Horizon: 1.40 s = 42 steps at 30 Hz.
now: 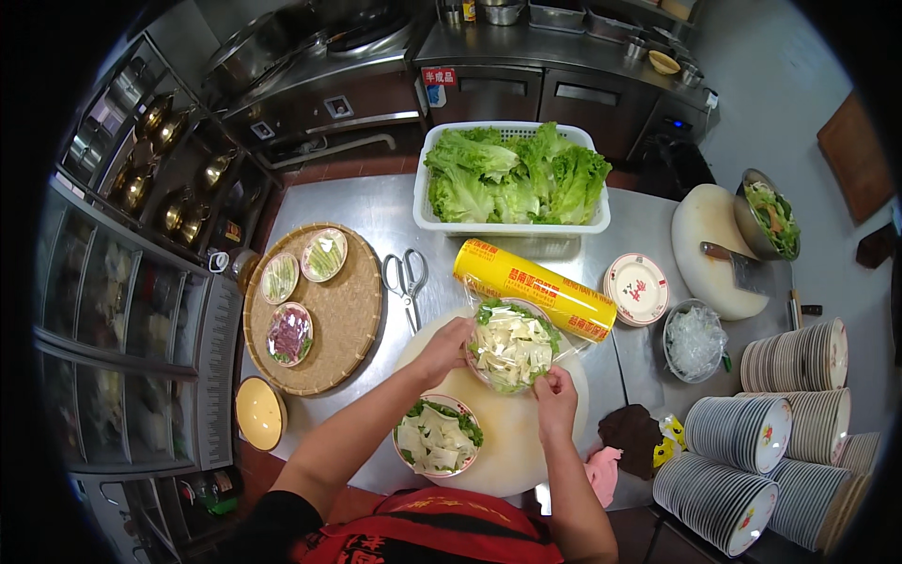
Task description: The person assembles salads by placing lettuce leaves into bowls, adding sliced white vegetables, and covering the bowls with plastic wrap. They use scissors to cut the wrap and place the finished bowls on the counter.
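A plate of pale sliced food over green leaves [514, 348] is between my hands, above a round cutting board [512, 451]. Clear cling film covers it and shines at its right side. My left hand [448, 353] grips the plate's left rim. At the lower right rim my right hand [556, 399] is closed, fingers pinched on the film's edge. Just behind lies a big yellow cling film roll [536, 289]. Nearer to me, a second plate of pale slices and greens [438, 436] rests on the board's left part.
Left are a round woven tray [352, 348] with several small filled plates, scissors [406, 285] and a yellow bowl [259, 414]. Behind stands a white basket of lettuce [512, 228]. Right are a patterned plate [637, 289], a cleaver [747, 273] on a white board and stacked plates [738, 434].
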### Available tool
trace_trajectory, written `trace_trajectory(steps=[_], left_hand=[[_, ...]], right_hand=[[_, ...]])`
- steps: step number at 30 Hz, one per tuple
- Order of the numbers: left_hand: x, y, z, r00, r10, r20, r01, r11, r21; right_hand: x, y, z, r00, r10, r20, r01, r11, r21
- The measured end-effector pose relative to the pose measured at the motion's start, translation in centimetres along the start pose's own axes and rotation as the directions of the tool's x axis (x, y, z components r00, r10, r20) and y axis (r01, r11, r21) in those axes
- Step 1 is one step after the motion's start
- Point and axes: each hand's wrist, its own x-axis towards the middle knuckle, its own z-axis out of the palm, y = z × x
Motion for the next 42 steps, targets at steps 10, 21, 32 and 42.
trace_trajectory(steps=[10, 21, 32, 42], left_hand=[[4.7, -5.4, 0.7, 0.869, 0.407, -0.282, -0.426, 0.905, -0.006], [3.0, -3.5, 2.7, 0.673, 0.665, -0.324, -0.504, 0.733, 0.457], [2.4, -4.7, 4.0, 0.721, 0.592, -0.361, -0.53, 0.806, 0.263], [1.4, -3.6, 3.4, 0.816, 0.478, -0.326, -0.415, 0.876, 0.245]], right_hand=[[-1.2, -1.0, 2.6, 0.996, -0.07, -0.057, 0.084, 0.95, 0.301], [-5.7, -2.9, 0.3, 0.979, 0.187, 0.08, -0.202, 0.848, 0.489], [2.0, -18.0, 10.8, 0.199, -0.358, 0.912, 0.978, 0.015, -0.208], [18.1, -5.6, 31.9, -0.554, 0.292, 0.78, 0.747, -0.239, 0.62]])
